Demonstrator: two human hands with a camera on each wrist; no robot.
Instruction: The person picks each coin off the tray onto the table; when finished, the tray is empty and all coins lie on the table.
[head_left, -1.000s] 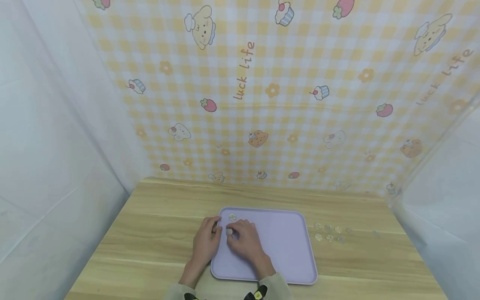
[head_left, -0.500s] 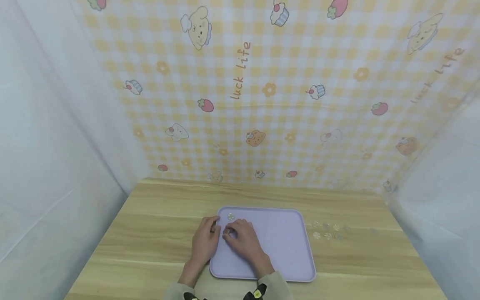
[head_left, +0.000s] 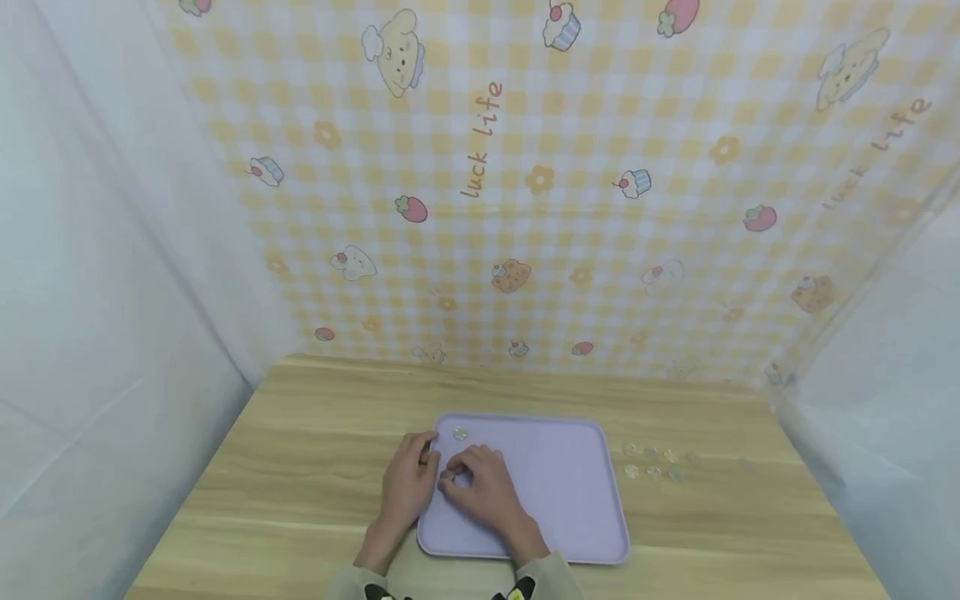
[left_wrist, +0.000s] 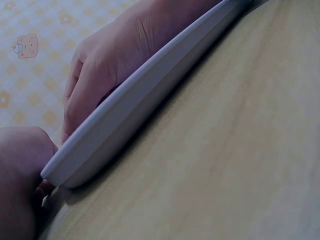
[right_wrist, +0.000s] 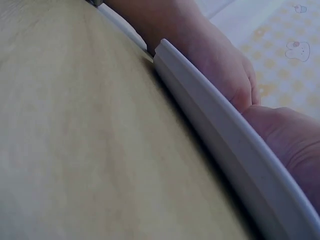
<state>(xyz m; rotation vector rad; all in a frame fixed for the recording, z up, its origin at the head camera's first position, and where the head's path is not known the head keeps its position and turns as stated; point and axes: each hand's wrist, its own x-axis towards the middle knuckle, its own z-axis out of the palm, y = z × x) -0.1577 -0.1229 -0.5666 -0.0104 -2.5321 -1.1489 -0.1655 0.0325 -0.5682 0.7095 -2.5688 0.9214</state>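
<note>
A lilac rectangular tray (head_left: 547, 492) lies on the wooden table. At its left rim is my left hand (head_left: 407, 487), thumb and fingers round the edge; the left wrist view shows a fingertip under the rim. Over the tray's left part my right hand (head_left: 483, 487) pinches a small coin-like disc between thumb and index finger. That disc is almost wholly hidden by the fingertips. Another shiny round disc (head_left: 460, 433) lies in the tray's far left corner. The tray wall (right_wrist: 220, 135) hides the right fingertips in the right wrist view.
Several pale, shiny discs (head_left: 632, 472) lie in two rows on the table (head_left: 337, 467) to the right of the tray. A fainter disc (head_left: 746, 465) lies farther right. A yellow checked cloth (head_left: 525, 225) hangs behind the table, with white sheets at both sides.
My right hand has shifted a little left and nearer to me with the pinched disc, whose face has turned out of sight between the fingertips. The left hand stays at the rim.
</note>
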